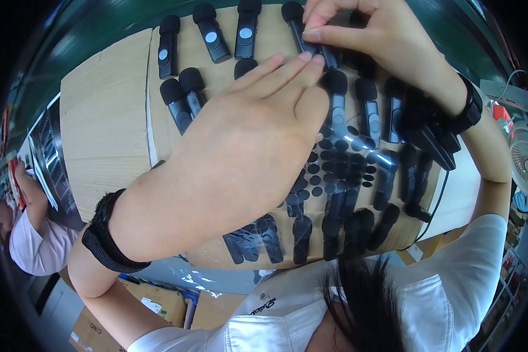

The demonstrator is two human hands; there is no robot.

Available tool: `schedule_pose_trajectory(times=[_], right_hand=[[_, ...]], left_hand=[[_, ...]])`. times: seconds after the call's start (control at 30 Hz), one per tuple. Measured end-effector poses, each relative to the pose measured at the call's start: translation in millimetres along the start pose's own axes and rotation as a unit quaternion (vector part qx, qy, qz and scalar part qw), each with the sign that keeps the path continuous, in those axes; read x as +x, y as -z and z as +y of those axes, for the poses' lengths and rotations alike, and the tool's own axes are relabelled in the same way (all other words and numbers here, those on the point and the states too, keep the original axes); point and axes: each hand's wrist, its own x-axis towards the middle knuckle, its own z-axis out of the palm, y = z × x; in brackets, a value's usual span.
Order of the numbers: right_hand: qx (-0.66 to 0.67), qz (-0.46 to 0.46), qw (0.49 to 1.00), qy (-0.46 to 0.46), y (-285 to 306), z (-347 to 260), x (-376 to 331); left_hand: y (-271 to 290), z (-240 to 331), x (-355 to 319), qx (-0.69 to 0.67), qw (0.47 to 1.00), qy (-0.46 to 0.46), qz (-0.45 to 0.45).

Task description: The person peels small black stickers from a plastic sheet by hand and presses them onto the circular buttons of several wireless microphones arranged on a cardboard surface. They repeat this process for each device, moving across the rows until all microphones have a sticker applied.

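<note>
My left hand (pixel 246 129) lies stretched out over the cardboard, palm down. Its fingertips touch or nearly touch the lower end of a small black clip-on microphone (pixel 293 14) with a foam top. Just above them my right hand (pixel 364 26) pinches thumb and forefinger together beside that microphone; what is between them, if anything, is too small to make out. Further left stand three similar microphones, one of them the microphone with a pale round disc (pixel 246 33). A clear sheet of black round stickers (pixel 334 167) lies right of my left wrist, partly hidden by my hand.
Rows of more black microphones (pixel 369 117) cover the cardboard (pixel 105 105). A black device (pixel 431 138) with a cable hangs by my right wrist. To the right is a white fan (pixel 522 152); at the far left a person's sleeve (pixel 38 243) shows. Boxes (pixel 94 322) stand below.
</note>
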Motion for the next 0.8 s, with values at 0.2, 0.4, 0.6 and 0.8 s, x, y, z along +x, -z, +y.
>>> schedule_pose_trajectory(times=[0.2,0.4,0.6,0.8], right_hand=[[-0.105,0.004,0.993,0.047,-5.4,2.8,2.2],[0.016,-0.049,0.996,-0.08,6.2,-35.6,-19.5],[0.13,-0.153,0.963,-0.182,4.6,-49.7,-34.5],[0.198,-0.216,0.921,-0.258,9.1,-56.0,-32.0]], left_hand=[[-0.3,-0.2,-0.7,0.008,1.0,-0.001,0.001],[9.7,7.2,-7.6,0.01,0.999,0.001,0.038],[20.7,19.1,-17.4,-0.004,0.997,0.019,0.081],[28.9,27.8,-26.5,0.005,0.998,0.046,0.05]])
